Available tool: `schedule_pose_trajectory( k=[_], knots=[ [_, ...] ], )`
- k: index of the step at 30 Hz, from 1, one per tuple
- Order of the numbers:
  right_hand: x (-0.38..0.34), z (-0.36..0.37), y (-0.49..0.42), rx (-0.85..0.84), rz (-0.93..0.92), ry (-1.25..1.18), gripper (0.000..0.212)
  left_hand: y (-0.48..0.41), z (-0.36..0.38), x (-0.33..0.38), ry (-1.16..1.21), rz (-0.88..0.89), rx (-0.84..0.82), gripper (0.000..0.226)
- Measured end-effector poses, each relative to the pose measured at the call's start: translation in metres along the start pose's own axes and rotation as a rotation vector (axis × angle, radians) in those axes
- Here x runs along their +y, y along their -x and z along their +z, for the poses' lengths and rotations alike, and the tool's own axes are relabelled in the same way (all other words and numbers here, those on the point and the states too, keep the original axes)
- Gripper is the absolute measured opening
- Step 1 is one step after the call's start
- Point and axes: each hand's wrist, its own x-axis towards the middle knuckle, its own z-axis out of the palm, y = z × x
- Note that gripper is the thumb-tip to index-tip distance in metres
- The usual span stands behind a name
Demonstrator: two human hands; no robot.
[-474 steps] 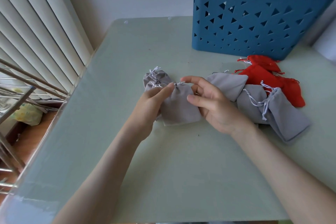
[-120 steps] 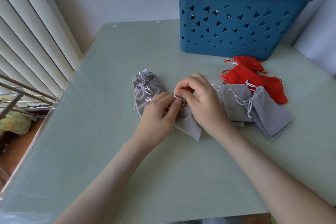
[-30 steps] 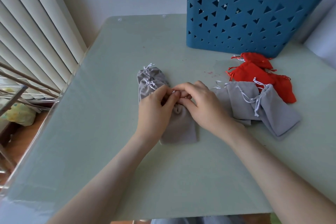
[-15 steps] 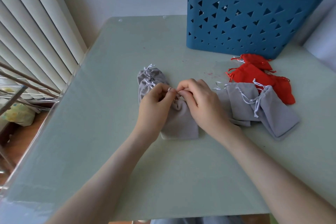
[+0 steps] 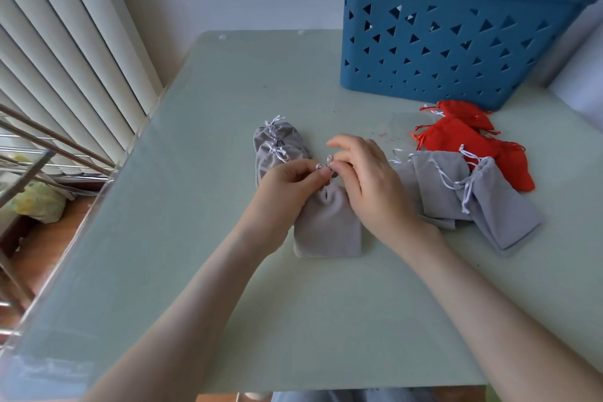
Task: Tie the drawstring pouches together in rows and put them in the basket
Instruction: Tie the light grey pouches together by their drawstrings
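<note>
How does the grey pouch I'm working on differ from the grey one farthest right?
The worked pouch has its neck gathered; the rightmost pouch lies flat with cords loose. The left hand and right hand pinch the worked pouch's drawstring; the rightmost pouch lies untouched. Both are grey with white cords.

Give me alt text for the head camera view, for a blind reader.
A left hand and right hand pinch the white drawstring of a grey pouch lying on a pale green table. Two cinched grey pouches lie to its left; loose grey pouches and red pouches are heaped on the right, before a blue basket.
</note>
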Motion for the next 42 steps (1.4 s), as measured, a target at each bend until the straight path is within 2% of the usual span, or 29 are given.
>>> schedule_pose_trajectory(
  k=[5,9,11,18,21,24,31,38,42],
  knots=[
    [-0.005,-0.003,-0.001,-0.216,0.506,-0.389,0.012,0.002,0.004,0.001,0.028,0.061,0.133,0.021],
    [-0.006,-0.004,-0.002,-0.298,0.782,-0.666,0.009,0.005,0.006,0.001,-0.039,0.1,0.169,0.017],
    [-0.006,-0.005,-0.002,-0.322,0.852,-0.745,0.007,0.006,0.007,0.0,-0.035,0.1,0.175,0.019],
    [-0.007,-0.014,-0.008,-0.349,0.831,-0.808,0.014,0.001,0.009,0.003,0.167,0.048,0.135,0.025],
    [-0.009,-0.019,-0.011,-0.344,0.893,-1.0,0.005,0.002,0.007,0.007,0.291,0.055,-0.019,0.029],
    [-0.014,-0.025,-0.012,-0.356,0.945,-1.214,0.01,0.004,0.004,0.013,0.363,0.073,-0.156,0.029],
    [-0.01,-0.03,-0.01,-0.432,0.906,-1.255,0.011,0.006,-0.004,0.019,0.178,0.138,-0.118,0.012],
    [-0.004,-0.023,-0.008,-0.438,0.811,-1.011,0.018,0.004,-0.009,0.012,-0.136,0.244,-0.003,0.019],
    [-0.005,-0.022,-0.009,-0.449,0.779,-0.919,0.009,0.004,-0.009,0.01,-0.141,0.198,0.025,0.013]
  ],
)
